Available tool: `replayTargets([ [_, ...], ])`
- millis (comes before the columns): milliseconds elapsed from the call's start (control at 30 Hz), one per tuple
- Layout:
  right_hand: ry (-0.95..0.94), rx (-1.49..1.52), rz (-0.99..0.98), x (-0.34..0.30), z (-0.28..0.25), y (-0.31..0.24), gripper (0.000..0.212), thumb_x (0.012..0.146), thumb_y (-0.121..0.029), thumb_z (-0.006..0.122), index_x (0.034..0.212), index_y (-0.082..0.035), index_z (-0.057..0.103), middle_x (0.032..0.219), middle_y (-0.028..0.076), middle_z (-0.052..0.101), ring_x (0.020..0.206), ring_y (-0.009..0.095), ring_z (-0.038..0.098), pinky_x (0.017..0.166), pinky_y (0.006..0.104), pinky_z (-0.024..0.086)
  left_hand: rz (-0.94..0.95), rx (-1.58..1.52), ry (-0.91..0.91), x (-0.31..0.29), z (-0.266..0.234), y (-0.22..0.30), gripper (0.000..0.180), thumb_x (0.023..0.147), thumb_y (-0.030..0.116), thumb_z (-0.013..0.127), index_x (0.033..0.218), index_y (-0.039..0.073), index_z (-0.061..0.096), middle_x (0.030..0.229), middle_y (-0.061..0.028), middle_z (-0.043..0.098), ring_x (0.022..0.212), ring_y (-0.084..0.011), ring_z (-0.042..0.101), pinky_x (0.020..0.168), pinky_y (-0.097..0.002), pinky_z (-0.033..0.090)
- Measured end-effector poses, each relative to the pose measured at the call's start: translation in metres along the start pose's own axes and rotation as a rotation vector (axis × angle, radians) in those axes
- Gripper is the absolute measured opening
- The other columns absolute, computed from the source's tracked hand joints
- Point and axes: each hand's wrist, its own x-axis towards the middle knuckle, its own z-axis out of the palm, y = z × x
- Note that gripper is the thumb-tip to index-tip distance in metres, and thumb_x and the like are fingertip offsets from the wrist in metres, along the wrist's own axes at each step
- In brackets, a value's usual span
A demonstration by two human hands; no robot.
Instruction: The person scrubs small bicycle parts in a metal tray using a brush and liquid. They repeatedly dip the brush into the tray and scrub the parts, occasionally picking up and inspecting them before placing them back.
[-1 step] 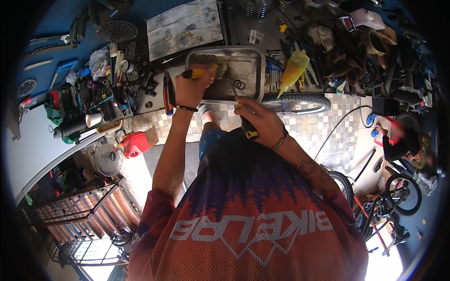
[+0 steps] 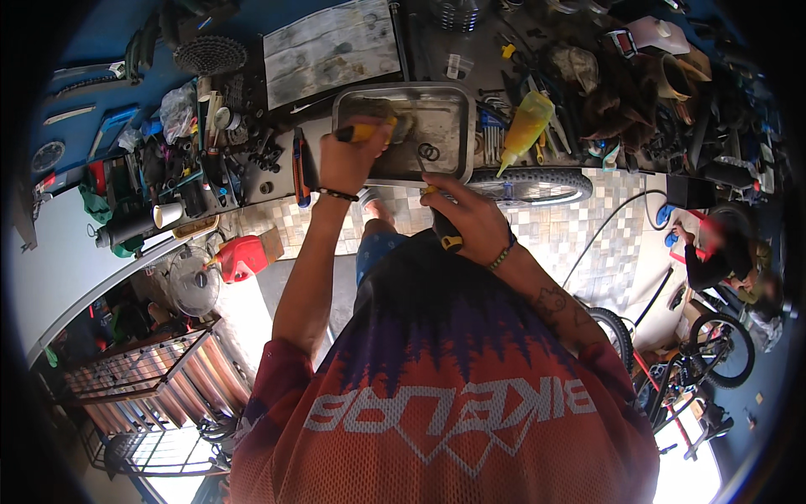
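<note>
My left hand (image 2: 346, 161) is closed round a yellow-and-black handled brush (image 2: 361, 132) over the left part of a shallow metal tray (image 2: 470, 126). Its bristle end looks blurred near the tray's dark, wet-looking bottom. In my right hand (image 2: 477, 225), at the tray's near edge, is a screwdriver (image 2: 452, 243) with a black and yellow handle. The thin shaft reaches over the rim into the tray. Close to its tip lie small dark rings (image 2: 429, 152).
A yellow squeeze bottle (image 2: 529, 122) lies right of the tray, among pliers and other tools. A utility knife (image 2: 300, 166) is at the left. Beneath the bench edge stands a bicycle wheel (image 2: 546, 186). Another person (image 2: 724, 260) sits far right, near a bicycle (image 2: 714, 349).
My left hand has shifted slightly to the right with the brush. The right hand and screwdriver stay in place.
</note>
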Motion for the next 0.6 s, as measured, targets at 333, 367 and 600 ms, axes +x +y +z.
replayTargets([
  [333, 0.062, -0.05, -0.02, 0.001, 0.007, 0.006, 0.049, 0.081, -0.006, 0.085, 0.127, -0.013, 0.068, 0.154, 0.012, 0.063, 0.127, 0.036, 0.073, 0.098, 0.0459, 0.065, 0.166, 0.373, 0.063, 0.013, 0.001, -0.004, 0.023, 0.092, 0.031, 0.091, 0.106, 0.014, 0.084, 0.085, -0.0158, 0.082, 0.077, -0.0322, 0.082, 0.072, -0.0407, 0.063],
  [367, 0.075, -0.041, -0.02, 0.001, 0.006, 0.005, 0.048, 0.082, -0.005, 0.084, 0.127, -0.013, 0.068, 0.154, 0.012, 0.063, 0.126, 0.036, 0.073, 0.098, 0.0456, 0.065, 0.129, 0.379, 0.092, 0.014, -0.001, -0.008, 0.024, 0.092, 0.032, 0.091, 0.106, 0.014, 0.084, 0.085, -0.0161, 0.082, 0.078, -0.0328, 0.082, 0.073, -0.041, 0.063],
  [600, 0.177, 0.027, -0.029, -0.015, -0.012, 0.001, 0.056, 0.077, -0.003, 0.086, 0.129, -0.013, 0.069, 0.153, 0.012, 0.063, 0.126, 0.035, 0.073, 0.098, 0.0447, 0.065, 0.077, 0.205, 0.121, 0.015, 0.031, -0.016, 0.03, 0.091, 0.03, 0.091, 0.109, 0.007, 0.083, 0.085, -0.0177, 0.082, 0.081, -0.0281, 0.084, 0.075, -0.0366, 0.065],
])
